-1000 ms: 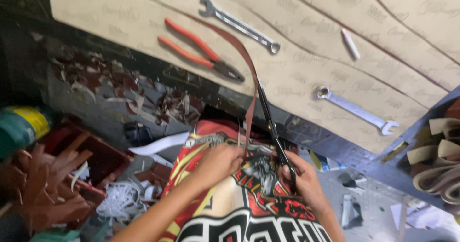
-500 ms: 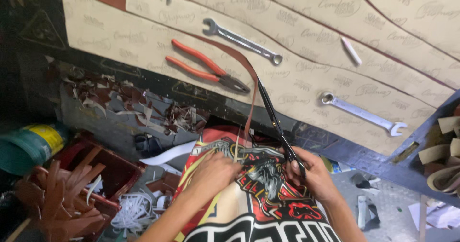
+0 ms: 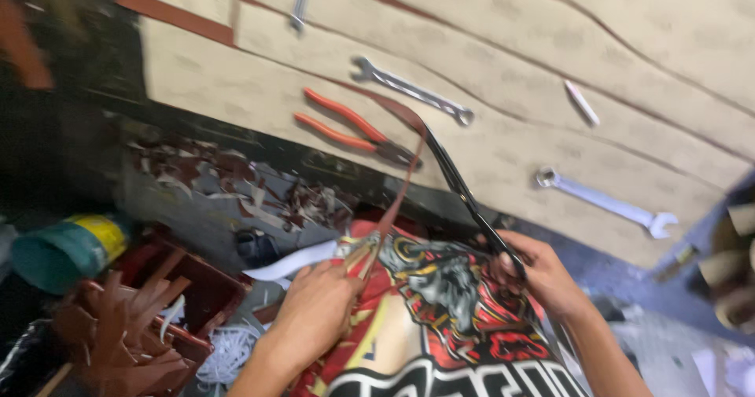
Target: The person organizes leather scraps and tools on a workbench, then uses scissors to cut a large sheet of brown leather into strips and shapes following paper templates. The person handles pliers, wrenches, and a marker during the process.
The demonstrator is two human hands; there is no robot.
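Lower in view now, both hands have been drawn apart: the brown strap (image 3: 399, 183) is pinched taut by the left hand (image 3: 318, 312), so it can be met by the long scissors (image 3: 464, 195) gripped in the right hand (image 3: 543, 275), above the printed cloth (image 3: 440, 318).

- A teal cylindrical container (image 3: 67, 249) lies on its side at the left edge, near the red bin of brown scraps; a yellow label (image 3: 101, 234) wraps its right end; the print on it is too blurred to make out
- A printed cloth (image 3: 440, 326) lies low in the middle under both hands; it is red with a grey and yellow figure and bold white block lettering outlined in black along the bottom edge
- No signs or screens show; the pale boards above carry only faint repeated marks
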